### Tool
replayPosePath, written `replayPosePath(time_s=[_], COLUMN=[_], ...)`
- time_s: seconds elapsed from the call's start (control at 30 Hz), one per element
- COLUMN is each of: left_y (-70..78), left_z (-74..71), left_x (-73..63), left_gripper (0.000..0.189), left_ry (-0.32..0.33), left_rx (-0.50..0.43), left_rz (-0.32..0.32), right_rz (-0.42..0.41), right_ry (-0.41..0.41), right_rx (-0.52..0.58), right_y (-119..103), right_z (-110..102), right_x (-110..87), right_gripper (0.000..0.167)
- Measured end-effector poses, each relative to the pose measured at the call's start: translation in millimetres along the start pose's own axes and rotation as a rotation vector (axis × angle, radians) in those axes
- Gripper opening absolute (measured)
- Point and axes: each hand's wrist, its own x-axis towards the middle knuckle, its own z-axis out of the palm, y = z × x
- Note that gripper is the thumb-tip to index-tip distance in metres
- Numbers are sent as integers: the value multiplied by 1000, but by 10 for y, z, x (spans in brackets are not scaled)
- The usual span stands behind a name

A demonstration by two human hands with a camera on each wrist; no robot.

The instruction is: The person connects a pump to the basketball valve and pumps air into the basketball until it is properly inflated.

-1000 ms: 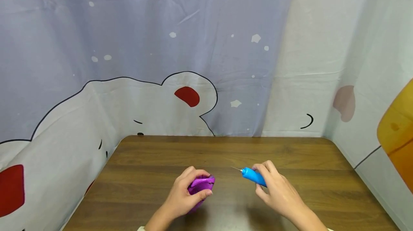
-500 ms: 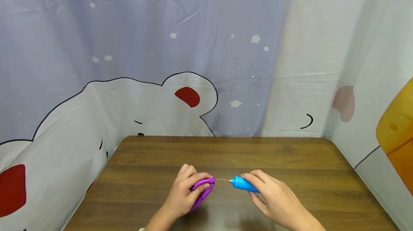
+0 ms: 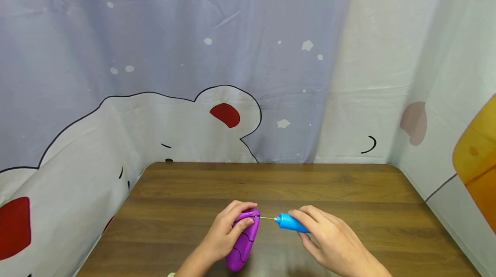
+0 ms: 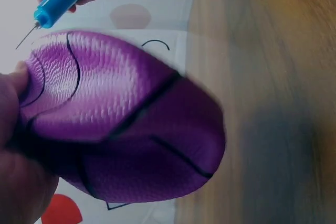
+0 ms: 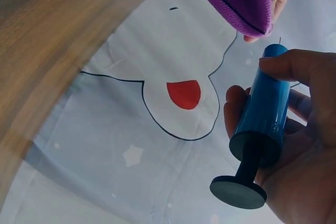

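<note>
My left hand (image 3: 221, 233) pinches a limp, folded purple ball (image 3: 242, 252) with black seam lines, thumb on the near side. In the left wrist view the ball's pebbled skin (image 4: 121, 87) sags and bulges below the fingers. A small blue hand pump (image 3: 291, 223) is held in my right hand (image 3: 333, 240), level and pointing left. Its thin metal needle (image 3: 267, 218) reaches the ball's upper right edge in the head view, at a small spot beside the left thumb. From the right wrist, the black plunger handle (image 5: 239, 191) shows close to the barrel's end.
Both hands are above a brown wooden table (image 3: 186, 186), near its front edge. A printed cloth curtain (image 3: 174, 53) hangs behind it and along both sides.
The right hand has brought the pump leftward and slightly down, so the needle now meets the ball. The left hand has turned the ball, and its lower part now hangs more into view.
</note>
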Motion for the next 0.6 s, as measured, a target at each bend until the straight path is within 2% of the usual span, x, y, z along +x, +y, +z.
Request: replayPosePath(time_s=[0.13, 0.27, 0.47, 0.6], left_y=[23, 54, 82, 92], left_z=[-5, -13, -10, -9], left_x=[11, 5, 15, 25], left_gripper=[33, 24, 9, 11], left_ry=[-5, -1, 33, 29], left_rx=[37, 121, 270, 334], left_rz=[78, 100, 171, 217], right_rz=[-9, -53, -93, -98], right_ry=[-6, 23, 71, 71], right_rx=[-21, -54, -88, -92], right_y=[2, 7, 13, 12], right_z=[-22, -26, -25, -30], right_x=[6, 14, 28, 23], right_gripper=[39, 39, 36, 37])
